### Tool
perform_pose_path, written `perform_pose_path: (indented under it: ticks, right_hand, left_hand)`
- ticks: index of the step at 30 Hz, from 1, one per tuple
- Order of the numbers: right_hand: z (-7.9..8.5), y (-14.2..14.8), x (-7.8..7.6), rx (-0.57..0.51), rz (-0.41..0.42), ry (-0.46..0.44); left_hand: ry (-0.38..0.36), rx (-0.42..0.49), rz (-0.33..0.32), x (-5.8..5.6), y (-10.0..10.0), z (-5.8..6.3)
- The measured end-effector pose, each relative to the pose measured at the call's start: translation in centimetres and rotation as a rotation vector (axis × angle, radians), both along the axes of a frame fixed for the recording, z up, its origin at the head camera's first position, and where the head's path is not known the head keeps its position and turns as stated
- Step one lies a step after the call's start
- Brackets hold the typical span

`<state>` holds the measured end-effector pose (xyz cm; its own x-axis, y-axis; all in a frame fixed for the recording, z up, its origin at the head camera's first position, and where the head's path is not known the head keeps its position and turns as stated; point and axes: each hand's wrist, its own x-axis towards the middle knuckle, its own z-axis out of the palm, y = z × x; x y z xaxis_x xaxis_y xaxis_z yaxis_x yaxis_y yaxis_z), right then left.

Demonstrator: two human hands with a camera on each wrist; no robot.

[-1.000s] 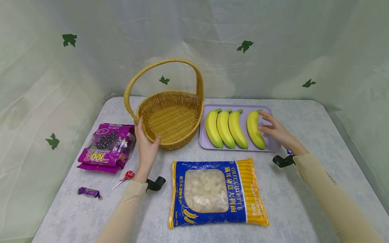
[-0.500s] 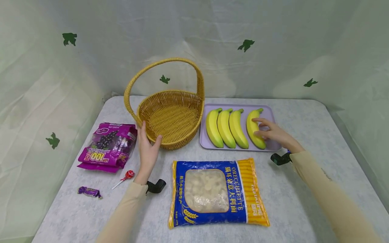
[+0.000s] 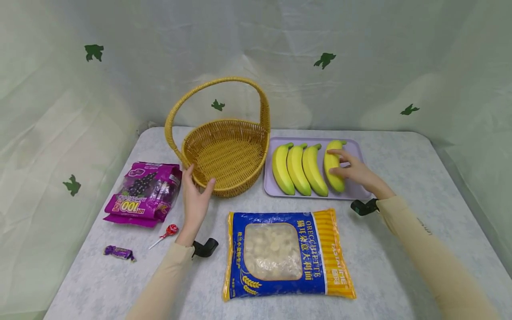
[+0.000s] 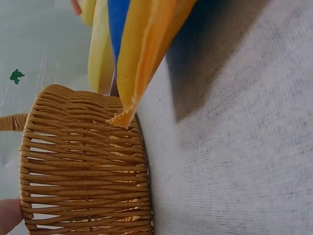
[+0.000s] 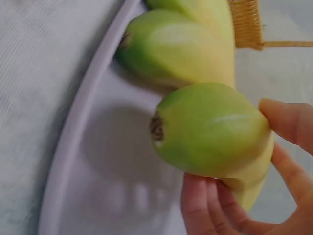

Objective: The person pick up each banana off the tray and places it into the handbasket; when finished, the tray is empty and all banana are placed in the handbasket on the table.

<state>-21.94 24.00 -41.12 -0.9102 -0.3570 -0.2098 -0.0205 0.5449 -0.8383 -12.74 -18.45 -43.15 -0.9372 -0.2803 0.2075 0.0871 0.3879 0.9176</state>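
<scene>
My right hand [image 3: 360, 172] pinches the rightmost banana [image 3: 333, 166], thumb on one side and fingers on the other. In the right wrist view, this banana's green end [image 5: 195, 129] hangs over the lilac tray [image 3: 362, 194], with a shadow below. Three more bananas [image 3: 298, 171] lie side by side on the tray's left part. My left hand [image 3: 194, 204] rests at the near-left rim of the wicker basket [image 3: 226, 161], its fingers fairly straight. In the left wrist view a fingertip [image 4: 9, 215] touches the basket's rim. The basket's tall handle stands up, and nothing lies inside.
A blue and yellow pasta bag [image 3: 288, 254] lies in front between my arms. At the left are a purple candy bag [image 3: 144, 193], a red lollipop [image 3: 171, 230] and a purple wrapped candy [image 3: 119, 253]. A pale curtain [image 3: 280, 66] hangs behind the table.
My right hand has moved left onto the rightmost banana, closed its thumb and fingers round it, and raised it slightly. My left hand has stayed at the basket's rim.
</scene>
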Motion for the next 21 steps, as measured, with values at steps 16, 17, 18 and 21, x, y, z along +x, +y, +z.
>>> perform_pose_path:
  ticks: [16,17,18,21]
  right_hand:
    - [4.3,-7.4,-0.8,-0.228,0.197,-0.005]
    - [4.5,-8.1,-1.0,-0.228,0.222,-0.006]
    - [4.6,-8.8,-1.2,-0.226,0.247,-0.005]
    - [5.0,-11.0,-1.7,-0.232,0.324,-0.006]
  left_hand:
    - [0.021,0.092,-0.028,0.4,0.0,-0.2]
    - [0.021,0.093,-0.029,0.4,0.0,-0.2]
    - [0.02,0.096,-0.032,0.4,0.0,-0.2]
    - [0.024,0.108,-0.044,0.6,0.1,0.2]
